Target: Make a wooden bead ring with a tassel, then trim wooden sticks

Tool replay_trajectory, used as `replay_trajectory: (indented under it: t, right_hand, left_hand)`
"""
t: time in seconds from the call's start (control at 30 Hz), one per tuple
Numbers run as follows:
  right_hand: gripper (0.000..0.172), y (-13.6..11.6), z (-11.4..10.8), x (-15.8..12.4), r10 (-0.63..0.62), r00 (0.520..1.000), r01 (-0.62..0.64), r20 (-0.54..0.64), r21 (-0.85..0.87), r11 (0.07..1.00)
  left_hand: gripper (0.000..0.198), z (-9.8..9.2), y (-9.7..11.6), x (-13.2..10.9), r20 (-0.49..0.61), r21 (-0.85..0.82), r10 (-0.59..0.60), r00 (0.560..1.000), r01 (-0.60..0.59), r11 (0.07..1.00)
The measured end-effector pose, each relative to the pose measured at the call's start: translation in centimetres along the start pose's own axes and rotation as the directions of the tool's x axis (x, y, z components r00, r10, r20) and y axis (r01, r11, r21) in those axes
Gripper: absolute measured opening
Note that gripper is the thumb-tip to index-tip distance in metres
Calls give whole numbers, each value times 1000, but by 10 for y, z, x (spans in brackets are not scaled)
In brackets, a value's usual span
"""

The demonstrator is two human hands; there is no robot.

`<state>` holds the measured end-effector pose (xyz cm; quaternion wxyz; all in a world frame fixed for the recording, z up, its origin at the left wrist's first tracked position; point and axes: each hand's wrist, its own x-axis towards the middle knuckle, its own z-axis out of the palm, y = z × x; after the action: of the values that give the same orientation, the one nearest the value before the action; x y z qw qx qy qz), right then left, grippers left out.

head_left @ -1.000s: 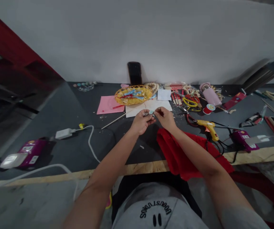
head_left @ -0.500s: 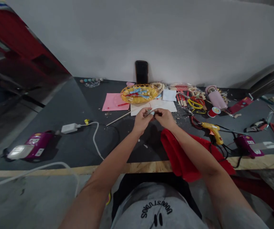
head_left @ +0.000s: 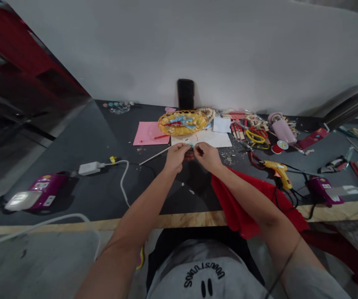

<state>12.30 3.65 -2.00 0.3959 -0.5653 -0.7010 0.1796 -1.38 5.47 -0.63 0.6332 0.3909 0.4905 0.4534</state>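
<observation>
My left hand (head_left: pixel 175 157) and my right hand (head_left: pixel 206 155) meet over the dark table, fingers pinched together on a small pale blue-green bead-like piece (head_left: pixel 192 145); it is too small to name surely. A white sheet (head_left: pixel 216 138) lies just beyond the hands. A yellow woven basket (head_left: pixel 182 122) with blue and red bits stands behind it. A red cloth (head_left: pixel 244 203) lies under my right forearm and hangs over the table's front edge.
Pink paper (head_left: pixel 149 133), a thin stick (head_left: pixel 154 156), a black phone (head_left: pixel 185 94) against the wall. Right: scissors (head_left: pixel 255 136), red thread spool (head_left: pixel 278 146), yellow glue gun (head_left: pixel 278 170), purple device (head_left: pixel 322 184). Left: white charger and cable (head_left: pixel 89 167), purple device (head_left: pixel 38 193).
Both hands moved slightly forward and left, staying pinched on the small piece. The view has shifted a little.
</observation>
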Motion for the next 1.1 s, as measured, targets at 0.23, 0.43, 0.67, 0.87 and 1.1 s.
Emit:
replay_trajectory:
  t: [0.23,0.43,0.67,0.87,1.1]
  right_hand:
    - [4,-2,15,19,-68,996,69,49,-18,997]
    - [7,-9,20,31,48,989,-54,143,36,998]
    - [27,-10,30,31,58,971,-87,233,118,989]
    - [26,-6,17,33,-9,956,-49,293,191,980]
    - [33,-33,3,30,-329,883,194,334,379,905]
  left_hand:
    - [23,-54,31,21,137,369,149,979,-190,910]
    - [31,-106,42,63,9,973,366,930,-92,211]
    - [30,-105,35,81,28,998,293,956,-42,42]
    - [24,-116,78,38,-87,988,224,971,112,-102]
    - [19,-78,95,-16,343,929,168,924,-360,80]
